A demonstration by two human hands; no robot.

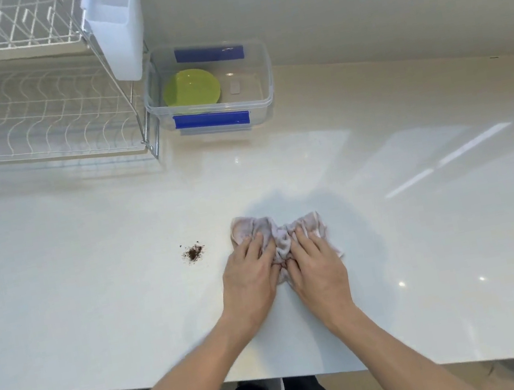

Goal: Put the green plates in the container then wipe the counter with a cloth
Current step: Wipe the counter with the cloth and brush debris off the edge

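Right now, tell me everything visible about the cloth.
The cloth is pale pinkish-white, soft and crumpled, bunched at its middle with both ends fanned out. It lies on the glossy counter, right of a small brown crumb pile. The left hand and right hand press on it side by side.

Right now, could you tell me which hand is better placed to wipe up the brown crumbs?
Left. The left hand presses the cloth on the side nearer the crumbs; the right hand lies farther away.
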